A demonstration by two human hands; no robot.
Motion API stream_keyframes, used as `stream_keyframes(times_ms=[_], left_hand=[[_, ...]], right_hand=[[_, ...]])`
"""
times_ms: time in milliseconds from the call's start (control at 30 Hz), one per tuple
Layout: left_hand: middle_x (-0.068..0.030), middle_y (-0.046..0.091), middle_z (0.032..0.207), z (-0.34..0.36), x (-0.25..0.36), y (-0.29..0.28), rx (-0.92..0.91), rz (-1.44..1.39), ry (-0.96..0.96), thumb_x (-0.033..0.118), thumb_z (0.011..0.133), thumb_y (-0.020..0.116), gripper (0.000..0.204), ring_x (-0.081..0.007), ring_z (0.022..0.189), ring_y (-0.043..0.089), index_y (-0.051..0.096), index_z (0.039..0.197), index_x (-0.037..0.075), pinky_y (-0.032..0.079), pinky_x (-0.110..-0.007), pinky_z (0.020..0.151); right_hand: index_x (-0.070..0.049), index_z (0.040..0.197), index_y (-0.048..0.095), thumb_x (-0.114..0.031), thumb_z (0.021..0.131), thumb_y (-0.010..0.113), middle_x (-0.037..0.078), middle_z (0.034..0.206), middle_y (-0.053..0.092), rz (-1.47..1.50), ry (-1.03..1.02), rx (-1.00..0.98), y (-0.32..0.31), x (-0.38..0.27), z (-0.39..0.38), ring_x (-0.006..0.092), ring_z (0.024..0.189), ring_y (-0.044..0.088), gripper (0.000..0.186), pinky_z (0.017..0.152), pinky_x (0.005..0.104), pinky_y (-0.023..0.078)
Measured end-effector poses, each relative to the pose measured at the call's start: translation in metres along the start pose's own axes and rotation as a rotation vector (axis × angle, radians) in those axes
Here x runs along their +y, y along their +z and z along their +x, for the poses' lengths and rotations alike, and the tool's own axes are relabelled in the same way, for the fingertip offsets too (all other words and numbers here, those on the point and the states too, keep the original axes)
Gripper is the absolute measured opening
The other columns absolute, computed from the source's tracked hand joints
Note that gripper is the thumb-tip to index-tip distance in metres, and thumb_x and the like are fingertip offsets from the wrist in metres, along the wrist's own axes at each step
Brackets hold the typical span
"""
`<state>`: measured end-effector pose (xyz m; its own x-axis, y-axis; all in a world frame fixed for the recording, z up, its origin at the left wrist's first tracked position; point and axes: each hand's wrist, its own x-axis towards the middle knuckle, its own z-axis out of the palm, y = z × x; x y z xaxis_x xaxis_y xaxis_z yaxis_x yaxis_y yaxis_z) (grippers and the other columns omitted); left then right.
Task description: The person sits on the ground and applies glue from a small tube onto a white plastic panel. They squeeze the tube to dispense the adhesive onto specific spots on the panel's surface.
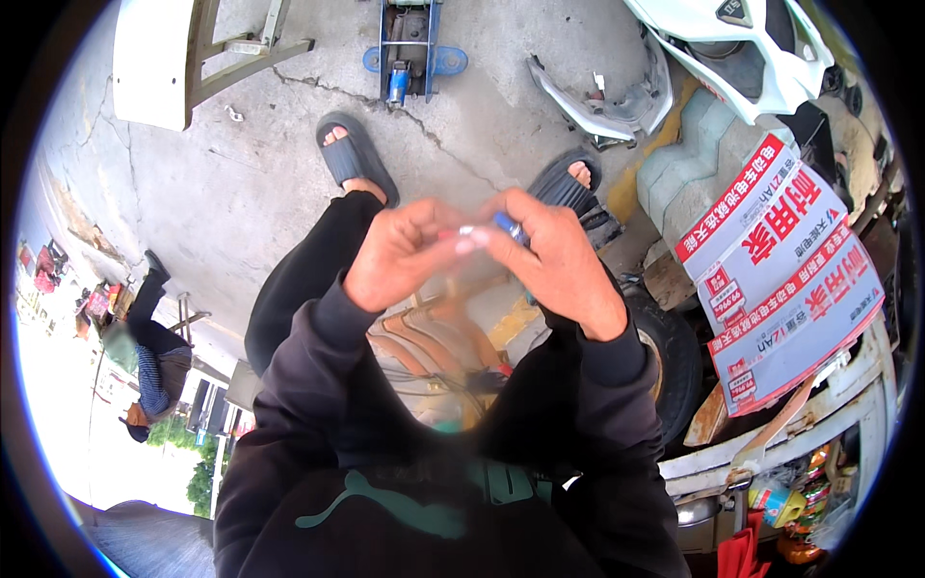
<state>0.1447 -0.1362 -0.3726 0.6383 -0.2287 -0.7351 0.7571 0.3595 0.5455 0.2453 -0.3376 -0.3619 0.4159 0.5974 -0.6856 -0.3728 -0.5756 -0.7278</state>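
Note:
My left hand (405, 252) and my right hand (559, 260) come close together above my lap. The fingertips of my left hand are pinched, with a small red-and-white bit (459, 232) at their tips; its kind is too blurred to make out. Between the thumb and forefinger of my right hand sits a small blue object (509, 227), short and rounded, mostly covered by the fingers. Both sets of fingertips are smeared by motion, and I cannot tell whether the two small pieces touch.
A blue floor jack (405, 53) lies ahead on cracked concrete. To the right are white scooter bodywork (742, 48), a loose curved panel (617, 101), a concrete block (689, 159), a red-and-white printed board (780, 279) and a tyre (674, 361). Another person (159, 356) is far left.

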Motion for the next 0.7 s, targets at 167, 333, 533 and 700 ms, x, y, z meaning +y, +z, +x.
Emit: stream_keyframes(times_ms=[167, 333, 533, 700], left_hand=[[-0.0116, 0.073, 0.096, -0.005, -0.003, 0.012, 0.07, -0.076, -0.01, 0.013, 0.1, 0.07, 0.028, -0.016, 0.084, 0.071, 0.061, 0.12, -0.004, 0.058, -0.03, 0.078], [-0.0257, 0.053, 0.145, -0.012, -0.169, -0.015, 0.026, 0.786, -0.019, 0.048, 0.095, 0.07, 0.083, -0.0336, 0.136, 0.052, 0.037, 0.152, -0.002, 0.041, -0.048, 0.113], [-0.0213, 0.072, 0.088, -0.049, -0.29, 0.012, -0.444, 1.029, -0.381, 0.023, 0.087, 0.065, 0.072, -0.045, 0.084, 0.069, 0.043, 0.155, 0.023, 0.054, -0.054, 0.072], [-0.0216, 0.074, 0.096, -0.045, -0.388, 0.024, -0.644, 1.094, -0.259, 0.029, 0.083, 0.067, 0.053, -0.0413, 0.091, 0.071, 0.062, 0.133, 0.012, 0.055, -0.051, 0.079]], right_hand=[[-0.005, 0.104, 0.066, -0.027, 0.097, 0.07, 0.015, 0.072, 0.064, -0.094, -0.069, 0.011, -0.007, 0.009, -0.001, 0.0329, 0.069, 0.065, 0.024, 0.062, 0.0371, 0.049], [-0.002, 0.105, 0.066, -0.019, 0.099, 0.067, 0.009, 0.079, 0.069, 0.342, 0.016, 0.346, -0.017, 0.01, -0.008, 0.0163, 0.068, 0.065, 0.018, 0.064, 0.0302, 0.049], [0.001, 0.11, 0.06, -0.019, 0.107, 0.057, 0.015, 0.089, 0.071, 0.766, -0.017, 0.423, -0.019, -0.006, -0.026, 0.0065, 0.054, 0.048, 0.021, 0.05, 0.0236, 0.043], [0.001, 0.111, 0.059, -0.017, 0.104, 0.062, 0.02, 0.104, 0.072, 0.774, -0.066, 0.453, -0.003, -0.013, -0.054, 0.0068, 0.052, 0.049, 0.019, 0.047, 0.0222, 0.042]])
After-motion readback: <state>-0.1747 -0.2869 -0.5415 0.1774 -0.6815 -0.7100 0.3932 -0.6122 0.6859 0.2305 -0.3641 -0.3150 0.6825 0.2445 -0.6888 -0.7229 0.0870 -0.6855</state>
